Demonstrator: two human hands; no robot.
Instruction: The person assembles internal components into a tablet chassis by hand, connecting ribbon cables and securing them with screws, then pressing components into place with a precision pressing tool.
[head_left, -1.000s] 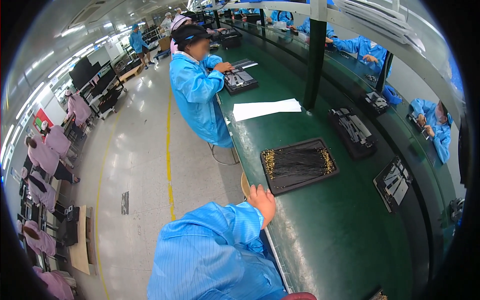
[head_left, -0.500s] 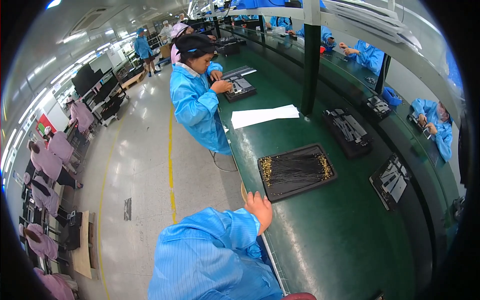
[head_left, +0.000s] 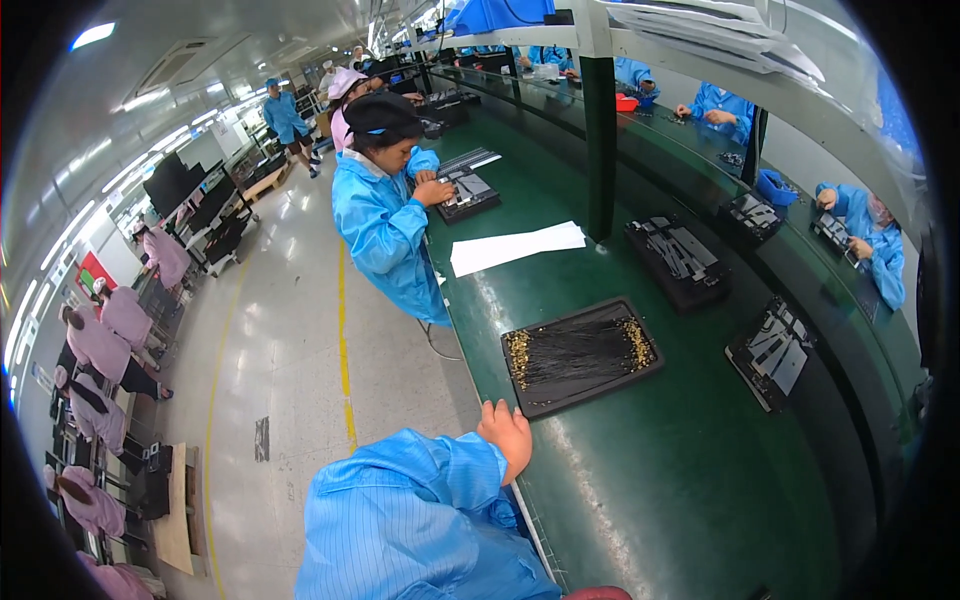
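Left hand [head_left: 507,438] resting curled and empty on the near edge of the green bench [head_left: 700,480], just short of the black tray [head_left: 581,355] of thin wires parked within easy reach; right hand unseen.

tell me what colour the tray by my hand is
Black, holding dark wires with gold-coloured ends; the tray shows best in the head view, just beyond the left hand.

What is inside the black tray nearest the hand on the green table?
The black tray holds a bundle of thin dark wires with gold-coloured ends at both sides. The left hand rests beside it on the table edge. Anything beneath the wires is covered.
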